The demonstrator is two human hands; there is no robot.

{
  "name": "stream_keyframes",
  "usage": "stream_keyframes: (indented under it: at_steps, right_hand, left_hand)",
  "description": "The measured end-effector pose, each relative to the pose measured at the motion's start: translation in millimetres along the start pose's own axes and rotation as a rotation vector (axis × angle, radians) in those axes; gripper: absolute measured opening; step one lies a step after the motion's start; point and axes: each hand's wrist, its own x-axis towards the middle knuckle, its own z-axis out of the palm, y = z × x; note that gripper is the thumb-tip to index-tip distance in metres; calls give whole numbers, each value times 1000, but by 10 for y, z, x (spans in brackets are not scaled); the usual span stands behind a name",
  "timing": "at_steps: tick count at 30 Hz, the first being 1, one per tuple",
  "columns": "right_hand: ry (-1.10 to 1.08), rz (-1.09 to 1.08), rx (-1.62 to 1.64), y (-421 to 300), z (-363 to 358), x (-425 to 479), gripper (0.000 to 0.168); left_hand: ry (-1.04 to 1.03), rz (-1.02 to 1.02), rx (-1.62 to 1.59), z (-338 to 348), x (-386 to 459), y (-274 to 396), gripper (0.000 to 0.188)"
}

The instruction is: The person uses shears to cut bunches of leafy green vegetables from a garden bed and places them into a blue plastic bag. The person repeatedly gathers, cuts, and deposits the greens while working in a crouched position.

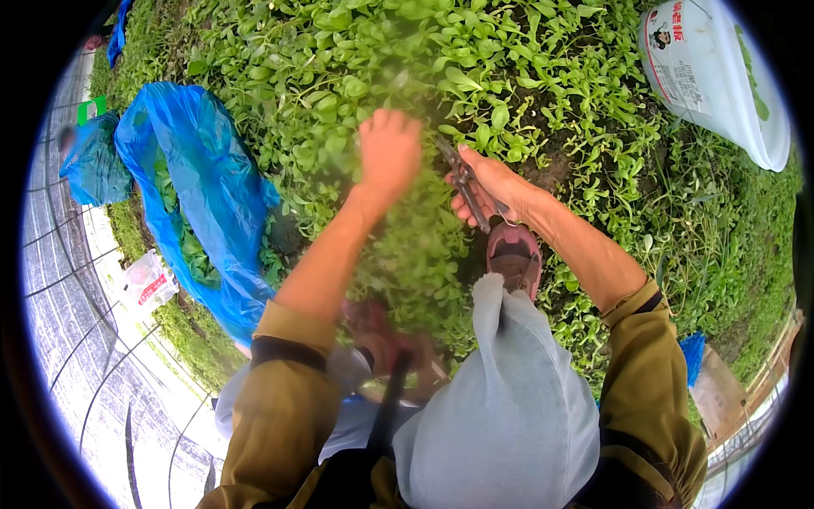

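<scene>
My left hand [389, 149] is over the leafy green plants [318, 121], back upward with the fingers bent; it is blurred, and what lies under the fingers is hidden. To its right, my right hand [486, 184] is palm up with pruning shears [469, 186] lying across the palm and fingers, their blades pointing up and left. The fingers curl loosely under the handles. Low plants with small rounded leaves cover the ground about both hands, with dark soil [550, 165] showing between some of them.
A blue plastic bag [210, 165] with leaves inside lies at left, a second blue bag [98, 162] beyond it. A white plastic bucket [706, 83] bearing writing is tilted at upper right. My pink shoe [514, 248] is just below the right hand. A crumpled clear bag [147, 280] lies far left.
</scene>
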Motion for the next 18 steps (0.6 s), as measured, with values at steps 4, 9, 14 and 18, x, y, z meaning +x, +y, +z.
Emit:
stream_keyframes:
  at_steps: [4,9,14,18]
  right_hand:
    - [9,-3,52,-12,15,-3,63]
    - [1,19,160,0,9,55,63]
    - [-31,36,277,2,30,65,65]
    - [-63,42,362,17,56,67,67]
  left_hand:
    - [-24,18,-7,11,30,-9,30]
    - [-66,44,18,16,53,-6,25]
    - [-76,49,48,46,66,-20,19]
    - [-68,56,68,38,69,-8,17]
